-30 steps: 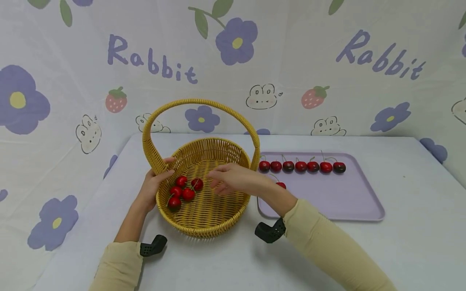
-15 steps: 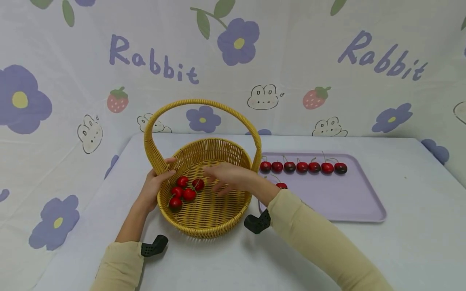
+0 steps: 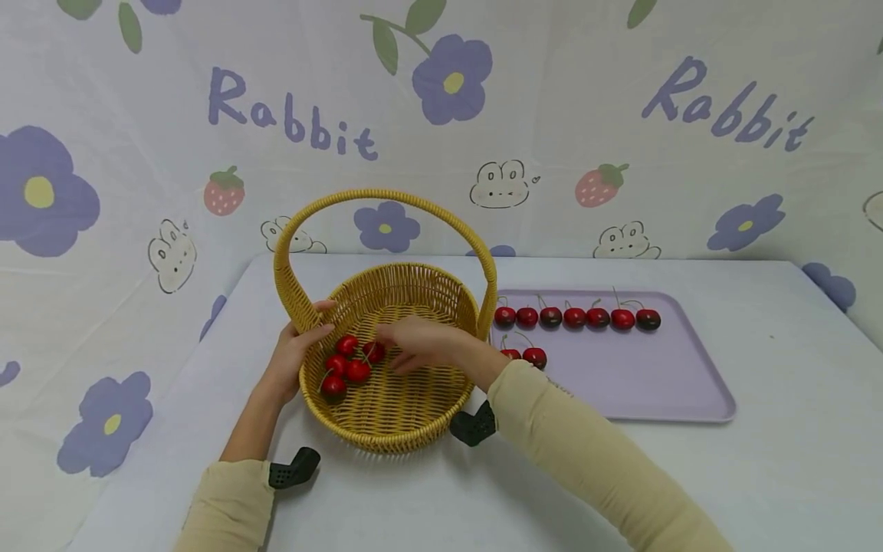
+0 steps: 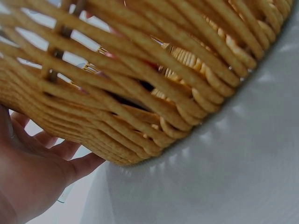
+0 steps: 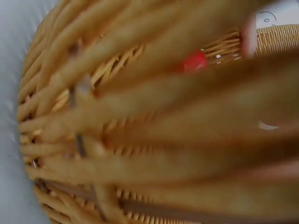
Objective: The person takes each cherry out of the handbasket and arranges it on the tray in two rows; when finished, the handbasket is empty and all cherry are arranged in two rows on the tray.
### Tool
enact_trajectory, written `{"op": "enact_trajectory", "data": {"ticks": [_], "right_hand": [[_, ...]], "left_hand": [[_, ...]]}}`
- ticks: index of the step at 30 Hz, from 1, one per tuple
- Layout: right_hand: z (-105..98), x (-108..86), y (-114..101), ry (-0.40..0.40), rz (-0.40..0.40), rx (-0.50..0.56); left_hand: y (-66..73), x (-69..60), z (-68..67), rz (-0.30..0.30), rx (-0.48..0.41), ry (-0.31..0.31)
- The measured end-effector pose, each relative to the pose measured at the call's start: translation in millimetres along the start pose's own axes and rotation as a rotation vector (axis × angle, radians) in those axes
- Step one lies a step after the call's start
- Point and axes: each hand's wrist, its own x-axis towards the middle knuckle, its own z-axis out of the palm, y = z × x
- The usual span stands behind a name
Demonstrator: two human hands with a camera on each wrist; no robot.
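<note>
Inside basket [image 3: 414, 285], right fingers [image 3: 390, 334] nearer cherry [image 3: 373, 353] now, hold unclear; left fingers [image 3: 314, 336] clamp rim [image 3: 386, 442].

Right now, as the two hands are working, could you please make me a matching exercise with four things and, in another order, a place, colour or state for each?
Things:
1. Left hand
2. Right hand
3. Tray
4. Basket

Descriptions:
A. Yellow and woven
B. Over the inside of the basket, close to the cherries there
C. Light purple
D. Holds the basket at its side

Right pairs: 1-D, 2-B, 3-C, 4-A
</note>
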Motion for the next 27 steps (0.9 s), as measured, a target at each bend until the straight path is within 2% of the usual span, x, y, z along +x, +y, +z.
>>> {"op": "enact_trajectory", "data": {"ticks": [4, 9, 15, 23, 27], "right_hand": [[4.6, 1.8, 0.3, 0.013, -0.004, 0.06], [7.4, 3.3, 1.1, 0.006, -0.014, 0.043], [7.6, 5.3, 3.7, -0.008, -0.031, -0.043], [8.8, 10.1, 9.3, 0.024, -0.081, -0.19], [10.2, 9.1, 9.7, 0.042, -0.086, -0.229]], "left_hand": [[0.4, -0.1, -0.2, -0.002, 0.005, 0.002], [-0.1, 0.1, -0.3, -0.001, 0.005, 0.004], [-1.1, 0.7, -0.3, 0.003, 0.0, 0.002], [-1.0, -0.1, -0.1, 0.001, 0.008, -0.001], [-1.3, 0.1, -0.2, 0.007, 0.01, -0.007]]}}
